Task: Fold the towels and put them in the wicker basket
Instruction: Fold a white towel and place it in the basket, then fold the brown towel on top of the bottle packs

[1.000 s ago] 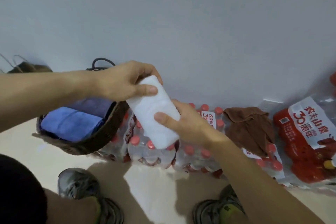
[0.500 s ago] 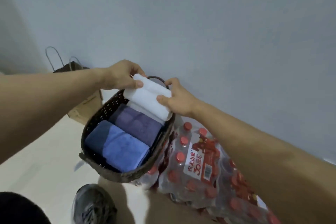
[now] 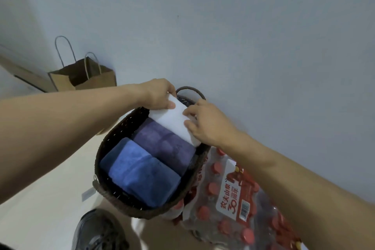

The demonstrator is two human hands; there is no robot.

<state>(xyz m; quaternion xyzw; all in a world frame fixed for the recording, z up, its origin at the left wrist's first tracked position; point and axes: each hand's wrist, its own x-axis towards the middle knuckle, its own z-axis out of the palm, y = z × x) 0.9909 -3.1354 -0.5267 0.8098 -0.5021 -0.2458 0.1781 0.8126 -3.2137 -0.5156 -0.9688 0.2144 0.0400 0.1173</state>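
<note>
Towels fill most of the wicker basket (image 3: 105, 148): blue towel (image 3: 142, 176) at 7 o'clock, purple towel (image 3: 164, 144) mid-basket. I judge the white towel (image 3: 172, 119) nearly placed at 1 o'clock, my left hand (image 3: 156, 95) and right hand (image 3: 207, 124) pinching its ends.

wall (image 3: 223, 26): plain grey-blue | floor (image 3: 40, 219): pale | paper bag (image 3: 95, 79): beside wall

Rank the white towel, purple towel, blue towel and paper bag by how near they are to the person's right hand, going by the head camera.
1. White towel: under the right hand, at the basket's far end.
2. Purple towel: middle of the basket.
3. Blue towel: basket's near end.
4. Paper bag: far left, by the wall.
</note>
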